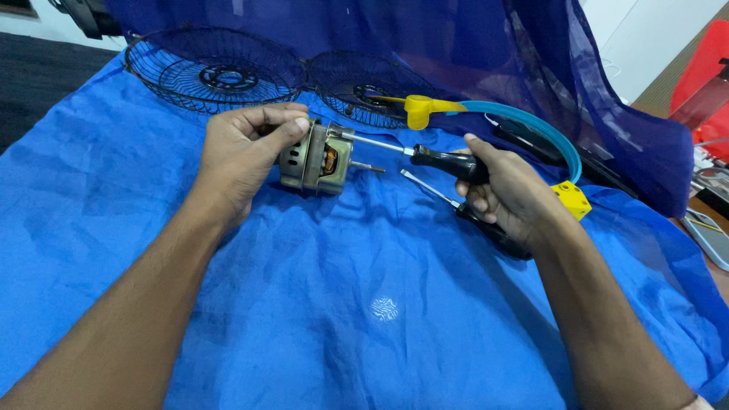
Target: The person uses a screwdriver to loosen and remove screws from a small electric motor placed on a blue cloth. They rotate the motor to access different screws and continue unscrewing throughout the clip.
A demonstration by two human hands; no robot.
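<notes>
The left hand (pixel 247 148) is clamped around the back end of a small fan motor (pixel 315 158), holding it just above the blue cloth (pixel 342 304) near the middle of the table, its shaft pointing toward three o'clock. The right hand (pixel 505 193) is closed on the black handle of a screwdriver (pixel 414 152), whose tip sits against the motor's housing at its upper edge. A second screwdriver (pixel 463 209) lies partly under that same hand, blade aimed at ten o'clock. By the look of it, the step in hand is working a screw on the motor casing; the next move calls for keeping the tip seated square in the screw head while the left hand stops the body from twisting

At twelve o'clock two black wire fan guards (pixel 216 72) rest side by side, and a blue curved strip (pixel 531 125) with yellow ends arcs away toward two o'clock

The screw itself is too small to make out, and the motor's rear is hidden by the fingers. The second screwdriver's handle is mostly covered, and dark objects at the right edge are cut off and hard to identify
</notes>
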